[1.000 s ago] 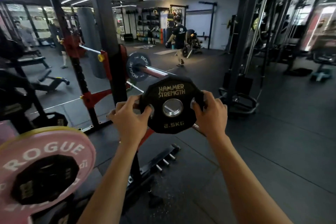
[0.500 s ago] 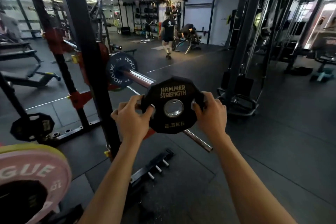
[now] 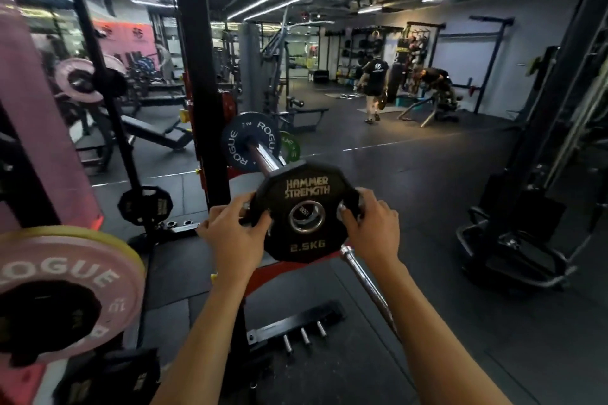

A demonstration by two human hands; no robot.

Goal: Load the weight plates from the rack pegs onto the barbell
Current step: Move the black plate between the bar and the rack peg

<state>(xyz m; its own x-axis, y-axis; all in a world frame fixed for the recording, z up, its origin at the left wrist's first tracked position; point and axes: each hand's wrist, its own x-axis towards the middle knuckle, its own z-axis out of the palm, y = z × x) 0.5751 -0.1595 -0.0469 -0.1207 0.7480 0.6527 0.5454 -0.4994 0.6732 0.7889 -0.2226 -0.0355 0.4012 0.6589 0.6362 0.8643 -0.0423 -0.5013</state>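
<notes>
The rack (image 3: pixel 197 76) stands just left of centre, its black upright rising past your left arm. On its near pegs at lower left hangs a big pink plate (image 3: pixel 65 289) with a small black one in front of it, and another small black plate (image 3: pixel 144 205) sits on a low peg further back. So there is stock left to carry, as far as you can see.

The barbell (image 3: pixel 266 158) runs from the rack toward you, its chrome sleeve pointing at your chest. One dark Rogue plate (image 3: pixel 240 145) is already seated far up the sleeve. A green plate (image 3: pixel 291 148) shows just behind it; you cannot tell whether that one is on the bar.

You hold the 2.5 kg plate (image 3: pixel 304 210) upright, face toward you. Your left hand (image 3: pixel 235 233) and right hand (image 3: pixel 371 227) are each closed over an opposite edge, fingers curled round the rim. Its hole sits in line with the sleeve, which shows above the plate; whether the plate is threaded on is hard to tell. A chrome rod (image 3: pixel 368 289) slants down from under it.

Judged from this, you are early: one plate surely on, one at the bar, several on the pegs.
</notes>
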